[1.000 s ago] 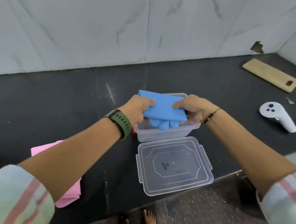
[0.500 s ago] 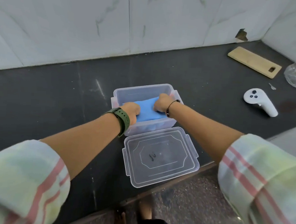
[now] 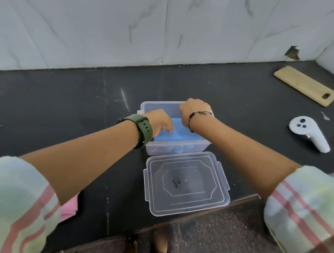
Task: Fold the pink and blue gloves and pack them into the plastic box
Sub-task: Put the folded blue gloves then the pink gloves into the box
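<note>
The folded blue glove [image 3: 181, 136] lies inside the clear plastic box [image 3: 157, 104] in the middle of the dark counter. My left hand [image 3: 159, 122] reaches into the box from the left, and its fingertips press down on the glove's left part. Over the box's far right corner my right hand [image 3: 194, 110] shows only its back, its fingers hidden behind it. The box's clear lid [image 3: 186, 184] lies flat on the counter just in front of the box. A corner of the pink glove [image 3: 69, 208] shows under my left forearm near the counter's front edge.
A white controller [image 3: 308, 133] lies on the counter to the right. A wooden board [image 3: 305, 85] sits at the back right by the marble wall. The counter's front edge runs just below the lid, with the floor and bare feet beneath.
Both hands lowered the blue glove from above the box down into it. My right hand has since moved off the glove toward the box's far right corner.
</note>
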Available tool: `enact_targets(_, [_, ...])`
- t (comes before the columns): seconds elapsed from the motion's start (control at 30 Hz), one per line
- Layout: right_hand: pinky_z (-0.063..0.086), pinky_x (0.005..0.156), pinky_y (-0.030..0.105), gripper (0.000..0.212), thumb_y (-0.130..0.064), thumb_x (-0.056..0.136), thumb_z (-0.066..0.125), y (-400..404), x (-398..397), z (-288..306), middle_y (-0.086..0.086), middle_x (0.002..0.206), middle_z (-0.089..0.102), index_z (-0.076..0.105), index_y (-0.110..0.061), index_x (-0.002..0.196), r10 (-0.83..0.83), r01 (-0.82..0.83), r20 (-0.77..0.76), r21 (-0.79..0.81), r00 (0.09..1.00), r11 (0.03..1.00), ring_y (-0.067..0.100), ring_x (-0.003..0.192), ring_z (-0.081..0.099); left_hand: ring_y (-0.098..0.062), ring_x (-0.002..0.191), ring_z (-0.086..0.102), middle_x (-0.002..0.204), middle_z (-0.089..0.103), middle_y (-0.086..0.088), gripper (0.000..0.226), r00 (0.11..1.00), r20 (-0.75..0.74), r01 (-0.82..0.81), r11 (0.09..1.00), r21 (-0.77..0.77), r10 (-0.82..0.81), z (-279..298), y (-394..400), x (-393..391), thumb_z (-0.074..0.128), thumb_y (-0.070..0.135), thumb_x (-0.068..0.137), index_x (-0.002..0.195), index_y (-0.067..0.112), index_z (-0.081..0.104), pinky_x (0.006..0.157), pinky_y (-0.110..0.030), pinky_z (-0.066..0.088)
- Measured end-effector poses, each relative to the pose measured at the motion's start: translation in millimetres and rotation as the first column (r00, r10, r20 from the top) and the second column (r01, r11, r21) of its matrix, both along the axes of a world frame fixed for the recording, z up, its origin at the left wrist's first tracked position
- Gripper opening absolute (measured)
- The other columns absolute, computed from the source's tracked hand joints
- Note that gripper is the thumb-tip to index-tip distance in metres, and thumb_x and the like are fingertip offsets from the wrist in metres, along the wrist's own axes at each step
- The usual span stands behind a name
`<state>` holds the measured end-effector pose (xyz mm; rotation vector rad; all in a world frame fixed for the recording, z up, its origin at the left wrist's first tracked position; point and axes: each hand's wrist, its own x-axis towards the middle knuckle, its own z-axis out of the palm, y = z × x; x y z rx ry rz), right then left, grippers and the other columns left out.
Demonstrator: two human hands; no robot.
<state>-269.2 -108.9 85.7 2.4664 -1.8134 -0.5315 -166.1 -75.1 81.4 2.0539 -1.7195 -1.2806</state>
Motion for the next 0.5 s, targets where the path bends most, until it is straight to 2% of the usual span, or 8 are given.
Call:
enact_targets(0.03, [0.039, 0.065, 0.033, 0.027, -0.003, 0.084, 0.052, 0.4, 3.3, 9.5, 0.01, 0.106, 0.062, 0.061, -0.007, 0.109, 0.011, -0.01, 0.034, -0.031, 0.999, 0.999, 0.03, 0.094, 0.059, -0.009, 0.055, 0.037, 0.064, 0.041, -0.001, 0.026, 0.999, -0.036, -0.035, 0.999, -0.018, 0.034, 4.8, 1.5, 3.7, 0.058, 0.006, 0.086, 0.111, -0.002, 0.059, 0.052, -0.018, 0.032])
enact_targets(0.1, [0.039, 0.066, 0.034, 0.023, -0.005, 0.086, 0.052, 2.8, 16.8, 29.1, 0.013, 0.108, 0.062, 0.061, -0.005, 0.107, 0.07, -0.062, 0.093, -0.078, 0.993, 0.995, 0.033, 0.092, 0.058, -0.012, 0.057, 0.044, 0.064, 0.044, -0.001, 0.024, 0.991, -0.089, -0.11, 0.992, -0.066, 0.104, 15.8, 4.4, 17.7, 0.061, 0.01, 0.084, 0.106, -0.001, 0.06, 0.057, -0.019, 0.04])
enact_targets(0.17, [0.039, 0.067, 0.034, 0.013, -0.008, 0.087, 0.052, 7.2, 35.5, 43.3, 0.014, 0.096, 0.058, 0.059, -0.006, 0.098, 0.141, -0.116, 0.193, -0.138, 0.971, 0.984, 0.034, 0.091, 0.058, -0.019, 0.074, 0.053, 0.075, 0.051, -0.006, 0.017, 0.963, -0.179, -0.217, 0.973, -0.079, 0.2, 28.8, 12.4, 41.9, 0.065, 0.014, 0.08, 0.094, 0.006, 0.062, 0.083, -0.025, 0.05])
enact_targets(0.2, [0.038, 0.066, 0.033, 0.005, -0.01, 0.087, 0.052, 10.8, 46.8, 49.0, 0.011, 0.085, 0.053, 0.056, -0.007, 0.087, 0.191, -0.158, 0.235, -0.151, 0.953, 0.976, 0.033, 0.085, 0.056, -0.021, 0.084, 0.049, 0.083, 0.049, -0.009, 0.015, 0.926, -0.252, -0.301, 0.953, -0.043, 0.281, 36.2, 19.5, 55.9, 0.066, 0.013, 0.078, 0.091, 0.009, 0.06, 0.095, -0.03, 0.045])
enact_targets(0.27, [0.037, 0.061, 0.03, 0.025, -0.015, 0.085, 0.054, 17.9, 77.3, 54.5, 0.003, 0.068, 0.042, 0.04, -0.01, 0.064, 0.284, -0.246, 0.311, -0.154, 0.907, 0.957, 0.027, 0.067, 0.047, -0.021, 0.09, 0.046, 0.094, 0.046, -0.012, 0.018, 0.816, -0.387, -0.455, 0.89, 0.028, 0.43, 48.1, 38.3, 86.5, 0.067, 0.008, 0.078, 0.093, 0.009, 0.058, 0.095, -0.027, 0.041])
enact_targets(0.33, [0.031, 0.05, 0.024, 0.036, -0.02, 0.084, 0.055, 25.5, 113.6, 53.5, 0.002, 0.061, 0.037, 0.032, -0.015, 0.057, 0.376, -0.356, 0.37, -0.124, 0.85, 0.926, 0.021, 0.055, 0.04, -0.02, 0.094, 0.053, 0.103, 0.053, -0.016, 0.014, 0.678, -0.48, -0.6, 0.796, 0.077, 0.558, 57.3, 64.9, 116.2, 0.065, 0.002, 0.081, 0.093, 0.004, 0.059, 0.083, -0.021, 0.049])
enact_targets(0.4, [0.025, 0.044, 0.024, 0.038, -0.025, 0.084, 0.056, 35.6, 152.2, 45.1, 0.001, 0.057, 0.039, 0.034, -0.014, 0.055, 0.451, -0.472, 0.42, -0.06, 0.788, 0.88, 0.021, 0.053, 0.04, -0.022, 0.099, 0.055, 0.107, 0.054, -0.017, 0.006, 0.511, -0.56, -0.726, 0.677, 0.126, 0.652, 62.0, 98.7, 141.3, 0.062, 0.0, 0.083, 0.084, 0.004, 0.057, 0.078, -0.024, 0.052])
enact_targets(0.5, [0.025, 0.044, 0.025, 0.04, -0.036, 0.084, 0.056, 53.4, 203.9, 29.0, -0.001, 0.056, 0.041, 0.038, -0.013, 0.057, 0.526, -0.608, 0.455, 0.046, 0.719, 0.792, 0.019, 0.053, 0.041, -0.025, 0.102, 0.052, 0.108, 0.05, -0.018, 0.011, 0.255, -0.603, -0.87, 0.451, 0.197, 0.756, 54.7, 149.1, 167.1, 0.058, 0.005, 0.088, 0.078, 0.005, 0.053, 0.086, -0.027, 0.046])
